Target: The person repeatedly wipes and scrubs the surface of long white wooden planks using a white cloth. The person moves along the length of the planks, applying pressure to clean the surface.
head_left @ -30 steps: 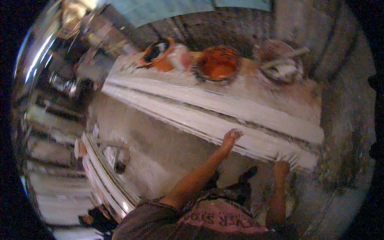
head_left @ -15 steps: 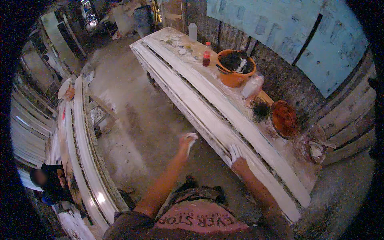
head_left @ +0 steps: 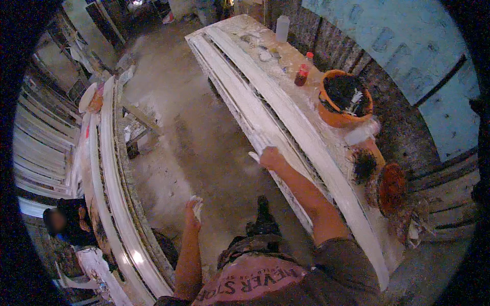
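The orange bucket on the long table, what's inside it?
The orange bucket holds dark, almost black stuff with pale tool handles poking out. Their ends are sunk in it, and the bucket's bottom is hidden.

The person wears a pink shirt point(head_left: 255, 283) with dark lettering, grey short sleeves, forearms bare and dust-streaked.

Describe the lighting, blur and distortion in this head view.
Head view: fisheye bends the long white moulding and bench edges; black vignette rings the frame; dim, uneven light, brightest on the white plaster; right hand fairly sharp, left hand slightly soft.
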Available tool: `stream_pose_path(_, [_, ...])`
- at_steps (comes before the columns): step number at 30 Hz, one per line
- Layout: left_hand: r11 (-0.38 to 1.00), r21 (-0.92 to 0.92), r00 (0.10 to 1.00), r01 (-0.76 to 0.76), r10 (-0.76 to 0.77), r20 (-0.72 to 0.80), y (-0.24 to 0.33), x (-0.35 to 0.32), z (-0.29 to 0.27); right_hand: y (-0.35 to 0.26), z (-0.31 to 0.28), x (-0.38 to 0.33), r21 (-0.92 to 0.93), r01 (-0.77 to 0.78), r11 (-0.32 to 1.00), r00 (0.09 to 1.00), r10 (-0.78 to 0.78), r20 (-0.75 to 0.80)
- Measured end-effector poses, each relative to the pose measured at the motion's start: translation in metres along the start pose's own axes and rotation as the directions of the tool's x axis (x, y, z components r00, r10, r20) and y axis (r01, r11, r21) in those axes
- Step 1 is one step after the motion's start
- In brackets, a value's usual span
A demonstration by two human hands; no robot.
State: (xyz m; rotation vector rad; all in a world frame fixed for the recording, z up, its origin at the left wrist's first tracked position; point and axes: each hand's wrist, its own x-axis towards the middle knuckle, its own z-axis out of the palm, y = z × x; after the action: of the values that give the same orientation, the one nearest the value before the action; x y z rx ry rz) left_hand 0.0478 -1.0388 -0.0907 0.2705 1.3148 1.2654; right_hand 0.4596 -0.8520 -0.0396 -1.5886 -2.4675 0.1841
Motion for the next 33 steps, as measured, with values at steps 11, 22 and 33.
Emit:
stream_pose_path(11, [0.99,-0.015,0.964,0.141,-0.141,-0.226,-0.003,-0.006,-0.003,0.071,0.032,0.018,-0.222,0.171,0.96,0.937,-0.089,0.337])
stream_pose_path(22, [0.977,0.136,0.984,0.163,-0.171,0.049,-0.018,-0.008,0.077,0.087,0.007,-0.146,-0.007,0.254,0.967,0.898,-0.233,0.372])
stream_pose_path(33, [0.96,0.083,0.942,0.268,-0.279,0.188,-0.071,-0.027,0.035,0.036,0.018,-0.645,-0.175,-0.35,0.92,0.61,0.365,0.703])
